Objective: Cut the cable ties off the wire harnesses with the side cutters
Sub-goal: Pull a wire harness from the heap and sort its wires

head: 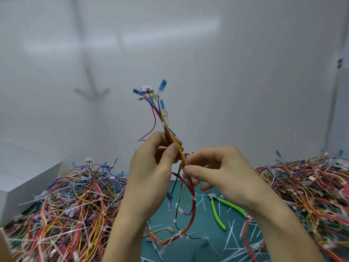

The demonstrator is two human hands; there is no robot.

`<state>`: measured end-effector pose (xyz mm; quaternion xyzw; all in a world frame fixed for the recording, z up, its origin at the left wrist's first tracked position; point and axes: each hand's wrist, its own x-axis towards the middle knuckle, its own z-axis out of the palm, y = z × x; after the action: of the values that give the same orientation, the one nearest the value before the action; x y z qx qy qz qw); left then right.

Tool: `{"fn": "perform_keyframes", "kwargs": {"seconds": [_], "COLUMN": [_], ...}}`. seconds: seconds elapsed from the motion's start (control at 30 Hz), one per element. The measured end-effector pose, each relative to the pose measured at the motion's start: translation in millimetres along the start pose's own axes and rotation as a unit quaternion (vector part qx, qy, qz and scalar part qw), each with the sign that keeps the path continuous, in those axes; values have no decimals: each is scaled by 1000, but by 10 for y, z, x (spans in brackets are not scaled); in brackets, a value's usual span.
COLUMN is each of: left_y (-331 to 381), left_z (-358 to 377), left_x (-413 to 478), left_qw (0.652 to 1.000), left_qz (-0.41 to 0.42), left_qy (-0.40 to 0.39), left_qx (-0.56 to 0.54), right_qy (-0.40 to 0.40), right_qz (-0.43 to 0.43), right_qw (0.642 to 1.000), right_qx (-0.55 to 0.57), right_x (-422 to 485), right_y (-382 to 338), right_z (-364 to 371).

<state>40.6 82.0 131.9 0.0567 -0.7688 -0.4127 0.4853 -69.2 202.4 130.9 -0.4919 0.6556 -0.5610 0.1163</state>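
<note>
So both hands are up in front of the wall with one wire harness (167, 130) held upright between them. The left hand (151, 167) has its fingers and thumb curled round the bundle, pinching it about midway. The right hand (222, 173) is right beside it, touching the same bundle just below, with its thumb and forefinger pressed together on the wires and the other fingers loosely curled underneath.

The top of the harness fans out into blue terminals and a white connector (146, 89). There's a white cable tie (164, 124) round the bundle just above the left hand. The bottom end hangs down in a red loop to the green mat (204, 246), with a few more white ties along it.

The side cutters (212, 203) with lime green handles are just lying on the mat, right of the loop, under the right wrist. Neither hand is touching them. Their handles are spread apart.

White tie offcuts (232, 235) are scattered over the mat. Big tangled piles of harnesses sit along the left edge (66, 205) and the right edge (311, 195), and there's a white box (28, 176) at the far left corner.
</note>
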Motion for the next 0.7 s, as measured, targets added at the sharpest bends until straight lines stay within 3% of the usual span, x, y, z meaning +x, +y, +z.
{"fn": "perform_keyframes", "kwargs": {"seconds": [0.3, 0.57, 0.7], "left_y": [10, -43, -77], "left_z": [-45, -99, -130], "left_x": [19, 38, 41], "left_qw": [998, 992, 994], "left_qz": [13, -56, -60], "left_qy": [-16, -9, 14], "left_qx": [-54, -116, -91], "right_qy": [28, 53, 86], "right_qz": [-26, -10, -7], "right_qw": [998, 992, 987], "right_qx": [55, 115, 137], "right_x": [10, 41, 43], "right_y": [-15, -3, 9], "right_z": [7, 53, 55]}}
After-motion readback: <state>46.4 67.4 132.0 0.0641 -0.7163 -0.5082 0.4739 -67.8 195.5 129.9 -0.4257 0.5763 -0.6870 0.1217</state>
